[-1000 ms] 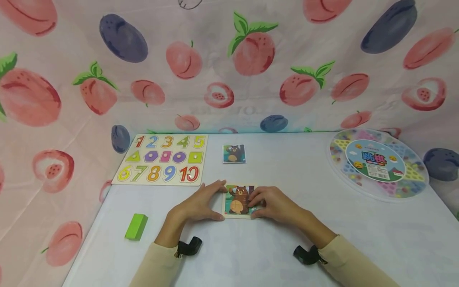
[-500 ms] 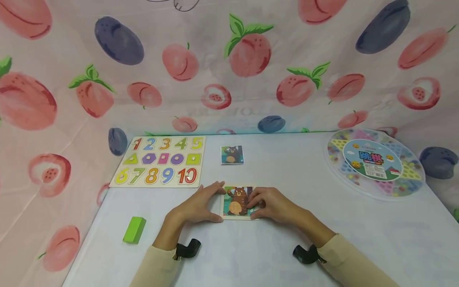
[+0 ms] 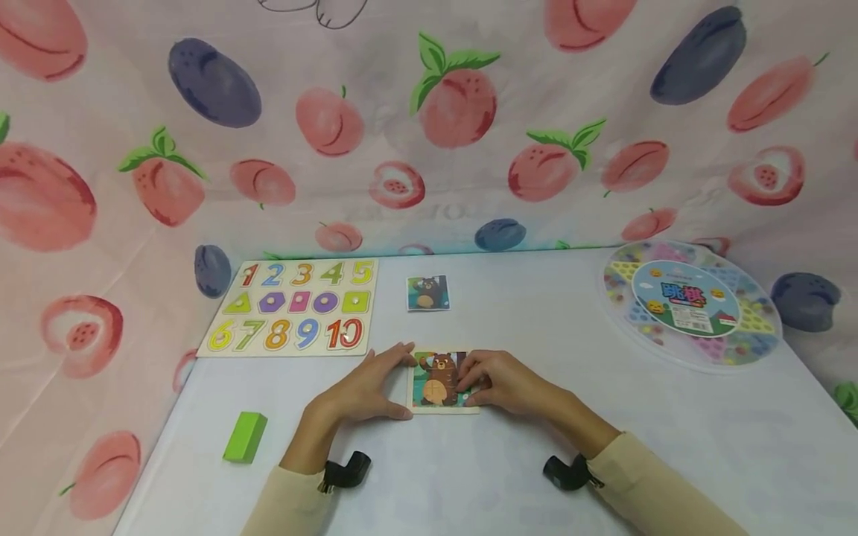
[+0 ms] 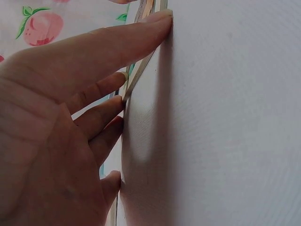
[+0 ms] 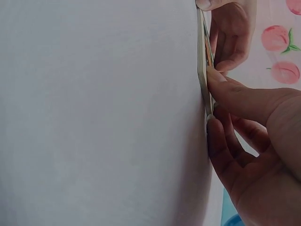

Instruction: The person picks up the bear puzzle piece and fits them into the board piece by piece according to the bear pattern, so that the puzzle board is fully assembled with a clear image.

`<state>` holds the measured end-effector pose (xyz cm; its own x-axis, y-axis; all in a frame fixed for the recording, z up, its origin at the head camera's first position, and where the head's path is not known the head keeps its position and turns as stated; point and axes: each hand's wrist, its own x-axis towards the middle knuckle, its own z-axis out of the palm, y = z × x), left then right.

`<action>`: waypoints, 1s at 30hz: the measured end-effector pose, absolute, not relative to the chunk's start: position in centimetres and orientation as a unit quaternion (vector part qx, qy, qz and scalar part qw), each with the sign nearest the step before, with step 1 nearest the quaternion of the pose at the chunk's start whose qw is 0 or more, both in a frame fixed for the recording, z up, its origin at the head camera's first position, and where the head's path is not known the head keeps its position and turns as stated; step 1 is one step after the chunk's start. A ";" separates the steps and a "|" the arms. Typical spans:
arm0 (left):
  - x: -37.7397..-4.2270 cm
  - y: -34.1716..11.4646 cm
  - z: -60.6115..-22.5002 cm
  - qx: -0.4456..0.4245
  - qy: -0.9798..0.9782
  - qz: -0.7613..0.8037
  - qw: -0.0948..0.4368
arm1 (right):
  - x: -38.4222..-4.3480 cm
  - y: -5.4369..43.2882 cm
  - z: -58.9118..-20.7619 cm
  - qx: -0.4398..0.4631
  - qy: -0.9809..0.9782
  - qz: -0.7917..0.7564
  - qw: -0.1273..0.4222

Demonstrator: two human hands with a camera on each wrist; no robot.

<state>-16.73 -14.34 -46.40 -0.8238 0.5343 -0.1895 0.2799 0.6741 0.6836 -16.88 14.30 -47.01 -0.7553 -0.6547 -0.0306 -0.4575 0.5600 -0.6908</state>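
Observation:
A small square bear jigsaw puzzle (image 3: 437, 381) with a pale wooden border lies flat in front of the person, between both hands. The left hand (image 3: 362, 387) spans its left side, thumb at the near corner and index finger at the far one. Those fingers are mostly straight, and their tips meet the board's edge in the left wrist view. The right hand (image 3: 509, 381) grips the right side with bent fingers, covering part of the picture. Its thumb (image 5: 235, 94) rests at the near edge. Beyond the puzzle lies a small bear picture card (image 3: 427, 293).
A number and shape board (image 3: 375, 327) lies at the back left. Nearer on the left is a green block (image 3: 245, 438). A round clear Chinese checkers set (image 3: 617, 327) occupies the back right. Fruit-print cloth (image 3: 462, 186) hangs behind the white table (image 3: 509, 484).
Both hands stay in the same position on the puzzle. The head view has shifted slightly, so the whole scene sits a little lower and further left.

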 end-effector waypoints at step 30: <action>-16.3 -15.1 -46.8 0.227 0.895 0.342 0.175 | -16.7 14.5 -47.7 -0.319 0.850 -0.388 0.163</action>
<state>-16.26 -15.10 -46.84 -0.8355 0.5263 -0.1577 0.2871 0.6630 0.6914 -16.73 14.47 -47.72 -0.7440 -0.6675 -0.0293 -0.4153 0.4963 -0.7624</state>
